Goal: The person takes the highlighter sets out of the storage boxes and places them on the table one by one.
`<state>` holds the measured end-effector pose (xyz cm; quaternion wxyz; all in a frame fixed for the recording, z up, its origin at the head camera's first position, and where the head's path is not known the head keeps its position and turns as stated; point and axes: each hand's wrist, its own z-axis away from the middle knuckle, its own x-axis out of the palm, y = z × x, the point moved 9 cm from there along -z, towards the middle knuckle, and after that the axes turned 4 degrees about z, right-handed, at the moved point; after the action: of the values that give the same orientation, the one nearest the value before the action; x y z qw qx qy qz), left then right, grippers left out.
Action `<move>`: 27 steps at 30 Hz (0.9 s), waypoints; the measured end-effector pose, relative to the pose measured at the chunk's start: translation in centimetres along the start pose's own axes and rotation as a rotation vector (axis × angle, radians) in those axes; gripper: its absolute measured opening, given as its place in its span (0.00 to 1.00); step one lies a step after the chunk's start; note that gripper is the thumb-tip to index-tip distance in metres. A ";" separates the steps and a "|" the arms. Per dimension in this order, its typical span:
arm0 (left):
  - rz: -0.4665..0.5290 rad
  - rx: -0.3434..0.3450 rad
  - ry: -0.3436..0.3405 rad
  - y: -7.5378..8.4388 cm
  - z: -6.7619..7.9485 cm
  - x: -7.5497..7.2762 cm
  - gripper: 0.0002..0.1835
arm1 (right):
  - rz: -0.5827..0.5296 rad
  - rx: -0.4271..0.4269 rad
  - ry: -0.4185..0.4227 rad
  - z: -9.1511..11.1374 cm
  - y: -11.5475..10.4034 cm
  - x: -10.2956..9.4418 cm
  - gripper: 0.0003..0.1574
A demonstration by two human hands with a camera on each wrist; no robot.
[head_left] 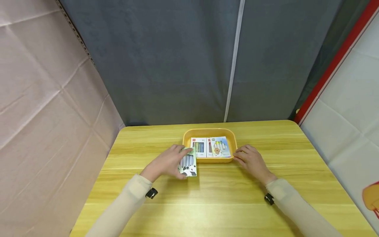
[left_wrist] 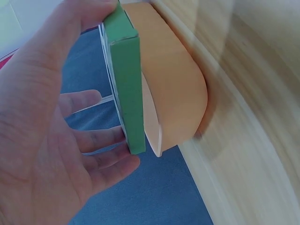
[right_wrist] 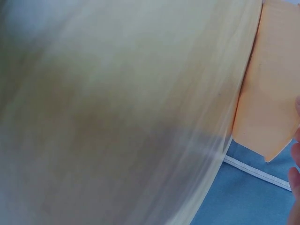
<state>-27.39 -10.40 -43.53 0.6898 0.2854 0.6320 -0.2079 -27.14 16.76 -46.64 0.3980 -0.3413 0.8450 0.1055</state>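
Note:
My left hand (head_left: 168,162) grips a flat marker box (head_left: 189,168) with panda print and a window showing pale sticks. It is held at the front left corner of a yellow-orange tray (head_left: 213,160), overlapping that corner in the head view. From the left wrist, thumb and fingers span the green edge of the box (left_wrist: 129,89), with the tray wall (left_wrist: 176,75) just behind. At the tray's right front corner, my right hand (head_left: 251,161) touches the rim with relaxed, slightly bent fingers. Only its fingertips show at the right wrist view's edge, by the tray wall (right_wrist: 267,84).
Inside the tray lie a white windowed box (head_left: 199,146), another partly covered box (head_left: 209,149), and a bear-print marker box (head_left: 220,148) overlapping it. The wooden table (head_left: 207,204) ends at a dark grey curtain (head_left: 177,65). Pale cloth walls (head_left: 44,115) stand on both sides.

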 end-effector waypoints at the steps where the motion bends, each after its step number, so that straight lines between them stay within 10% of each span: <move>1: -0.002 0.000 0.002 0.1 0.1 0.1 0.60 | 0.001 -0.003 0.002 0.0 0.0 0.0 0.12; 27: 0.016 -0.004 0.016 1.6 2.2 0.9 0.60 | 0.002 0.016 -0.005 0.1 0.2 0.2 0.11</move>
<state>-24.59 -10.51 -44.12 0.6868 0.2907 0.6357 -0.1991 -27.29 16.85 -46.83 0.4027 -0.3369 0.8452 0.0999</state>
